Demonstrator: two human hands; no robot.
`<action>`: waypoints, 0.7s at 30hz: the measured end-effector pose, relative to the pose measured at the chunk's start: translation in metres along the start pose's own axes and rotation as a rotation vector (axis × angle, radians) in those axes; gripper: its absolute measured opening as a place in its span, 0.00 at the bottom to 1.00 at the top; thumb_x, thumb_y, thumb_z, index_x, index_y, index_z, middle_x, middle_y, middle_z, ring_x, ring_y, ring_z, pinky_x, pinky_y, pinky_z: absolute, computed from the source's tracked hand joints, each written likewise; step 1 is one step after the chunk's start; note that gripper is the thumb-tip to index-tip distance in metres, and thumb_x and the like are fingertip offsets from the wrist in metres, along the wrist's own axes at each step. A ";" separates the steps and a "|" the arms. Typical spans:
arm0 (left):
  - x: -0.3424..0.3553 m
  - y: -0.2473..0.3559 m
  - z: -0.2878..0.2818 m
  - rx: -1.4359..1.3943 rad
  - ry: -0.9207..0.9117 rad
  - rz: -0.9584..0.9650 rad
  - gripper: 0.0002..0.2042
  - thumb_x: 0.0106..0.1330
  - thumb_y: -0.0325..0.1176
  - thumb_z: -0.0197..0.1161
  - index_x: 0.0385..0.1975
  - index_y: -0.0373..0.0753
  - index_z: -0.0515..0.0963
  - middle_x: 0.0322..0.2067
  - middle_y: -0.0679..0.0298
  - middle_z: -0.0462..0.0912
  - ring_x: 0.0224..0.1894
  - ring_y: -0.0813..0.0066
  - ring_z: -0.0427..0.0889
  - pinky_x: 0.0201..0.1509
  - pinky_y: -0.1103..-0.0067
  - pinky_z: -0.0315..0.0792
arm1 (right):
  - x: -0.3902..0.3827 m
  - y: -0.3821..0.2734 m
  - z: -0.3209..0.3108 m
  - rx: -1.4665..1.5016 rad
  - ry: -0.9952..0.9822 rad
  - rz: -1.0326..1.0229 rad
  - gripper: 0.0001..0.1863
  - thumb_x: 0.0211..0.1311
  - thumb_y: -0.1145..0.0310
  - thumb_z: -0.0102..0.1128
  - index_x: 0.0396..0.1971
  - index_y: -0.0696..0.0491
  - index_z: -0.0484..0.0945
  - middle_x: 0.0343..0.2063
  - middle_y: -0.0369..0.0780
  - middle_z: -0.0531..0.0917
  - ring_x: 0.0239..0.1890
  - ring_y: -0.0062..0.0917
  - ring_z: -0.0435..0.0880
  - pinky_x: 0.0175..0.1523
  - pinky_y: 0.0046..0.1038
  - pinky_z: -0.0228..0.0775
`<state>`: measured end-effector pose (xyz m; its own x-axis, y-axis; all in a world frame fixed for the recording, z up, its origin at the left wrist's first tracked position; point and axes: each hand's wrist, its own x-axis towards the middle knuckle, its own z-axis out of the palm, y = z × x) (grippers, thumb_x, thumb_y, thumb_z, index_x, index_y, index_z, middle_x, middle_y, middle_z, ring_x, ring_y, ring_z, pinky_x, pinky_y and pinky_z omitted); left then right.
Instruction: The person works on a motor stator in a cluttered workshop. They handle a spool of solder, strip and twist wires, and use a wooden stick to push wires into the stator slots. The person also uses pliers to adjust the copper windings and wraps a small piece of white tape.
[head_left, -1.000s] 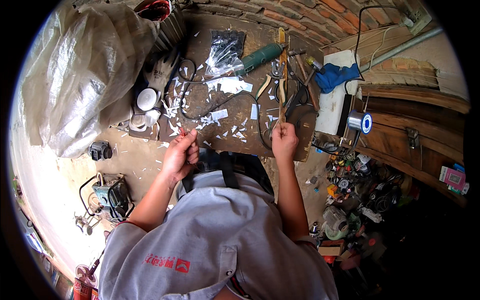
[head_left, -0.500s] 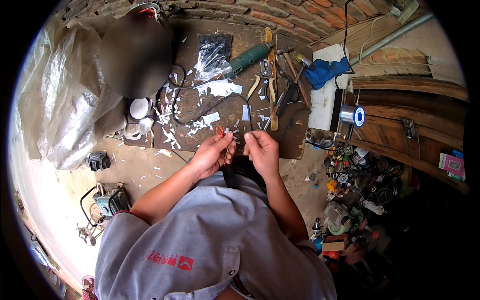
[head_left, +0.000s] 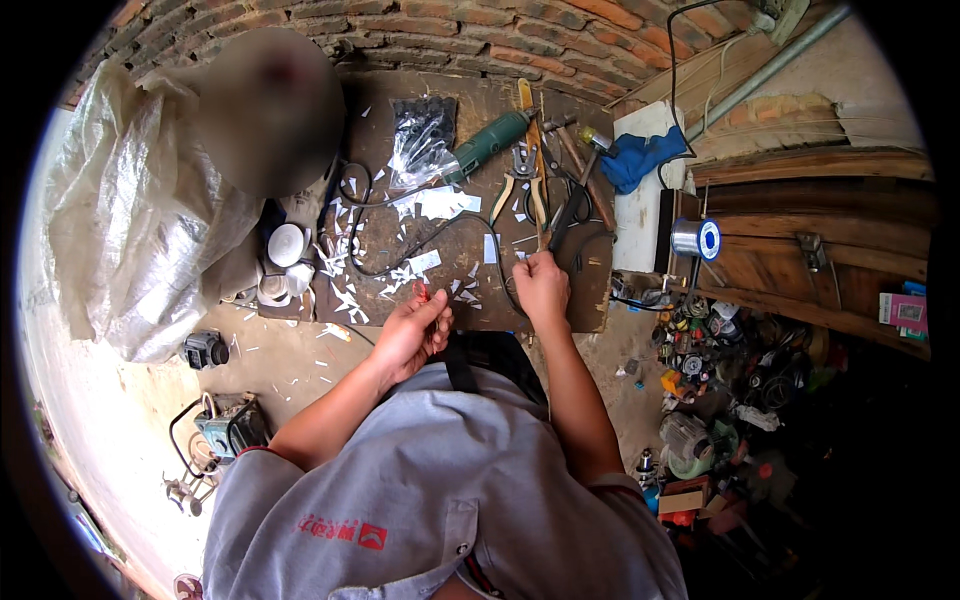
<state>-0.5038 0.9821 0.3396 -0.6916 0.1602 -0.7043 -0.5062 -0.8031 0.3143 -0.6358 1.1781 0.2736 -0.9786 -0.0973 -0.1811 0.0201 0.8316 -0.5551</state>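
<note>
My left hand (head_left: 415,330) is closed, thumb against fingers, on a thin red wire (head_left: 421,292) whose looped end sticks up past the fingertips. Just above the bench's front part, my right hand (head_left: 542,290) has its fingers bent together at the near end of a yellow wooden ruler (head_left: 527,100). Whatever those fingers grip, if anything, is hidden beneath them. Beyond this hand lie wire strippers (head_left: 522,165) with pale handles and dark-handled pliers (head_left: 570,212). A hammer (head_left: 590,175) rests to their right.
On the dark bench (head_left: 400,275) lie white paper scraps (head_left: 425,262), a green power tool (head_left: 490,145) with a black cord, and a clear bag of dark parts (head_left: 422,140). A solder spool (head_left: 695,240) stands right. A person (head_left: 270,120) is at the far left.
My right hand has left the left hand and reached forward and right to the ruler's near end. My left hand has drawn slightly back with the red wire.
</note>
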 end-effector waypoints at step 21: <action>-0.013 0.014 -0.033 0.207 0.016 -0.107 0.17 0.74 0.47 0.52 0.25 0.44 0.69 0.19 0.74 0.67 0.18 0.86 0.61 0.19 0.86 0.53 | -0.140 0.003 -0.021 0.432 -0.166 0.110 0.07 0.64 0.70 0.63 0.32 0.59 0.80 0.21 0.35 0.80 0.23 0.13 0.76 0.30 0.20 0.68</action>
<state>-0.4849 0.9500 0.3316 -0.6208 0.2278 -0.7501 -0.6724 -0.6468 0.3600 -0.5030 1.2062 0.3146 -0.9206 -0.1366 -0.3658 0.2396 0.5421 -0.8054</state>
